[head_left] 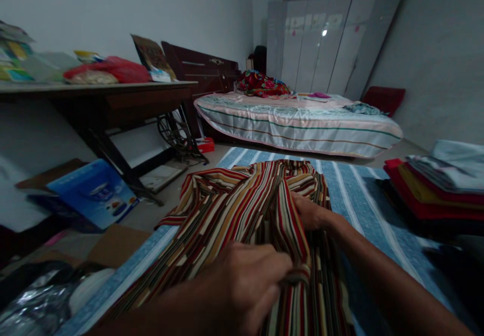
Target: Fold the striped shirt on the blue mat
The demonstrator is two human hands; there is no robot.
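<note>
A long striped dress (234, 215) in red, tan, cream and black lies spread on a blue striped cloth, its collar end away from me. One sleeve is spread out to the left; the right one is folded inward and runs down the front. My left hand (249, 275), slightly blurred, is closed in a pinch at the end of this folded sleeve. Farther up, my right hand (308, 212) is at the sleeve's outer edge, with its fingers partly hidden by the fabric and seeming to grip it. The dress's lower end runs out of view.
The blue striped cloth (351, 189) covers the surface beneath. A stack of folded clothes (434, 189) stands at the right. Behind are a bed (295, 124) and a wardrobe (313, 48). At left are a sewing-machine table (151, 91), a blue box (94, 192) and plastic bags (38, 300).
</note>
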